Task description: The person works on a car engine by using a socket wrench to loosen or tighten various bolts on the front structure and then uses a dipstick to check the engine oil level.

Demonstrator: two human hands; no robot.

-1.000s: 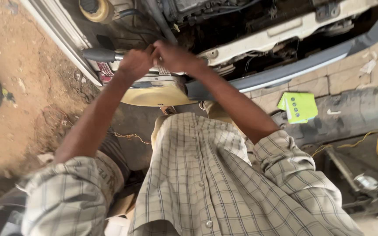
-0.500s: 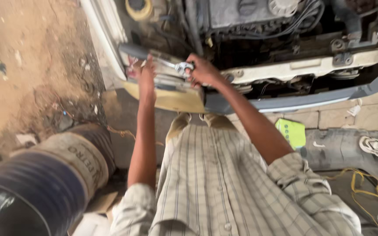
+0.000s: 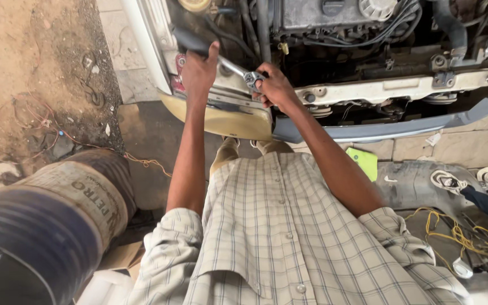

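Note:
I stand at the front of a car with its engine bay (image 3: 334, 34) exposed. My left hand (image 3: 197, 68) grips the black handle of a ratchet wrench (image 3: 221, 59) near the headlight corner. My right hand (image 3: 275, 87) is closed over the wrench's shiny metal head, pressed against the white front panel (image 3: 402, 87). The fastener under the head is hidden by my fingers. The yellowed headlight (image 3: 221, 120) sits just below both hands.
A dark barrel (image 3: 46, 220) lies at lower left on the dirt ground. A grey bumper strip (image 3: 402, 127) runs under the panel. A green card (image 3: 364, 161), yellow wires (image 3: 470, 234) and car parts lie at right, beside another person's white shoe (image 3: 450, 181).
The view has shifted lower and closer to the engine bay. Both hands stayed on the wrench, and the left hand now sits higher on the handle; the barrel came into view.

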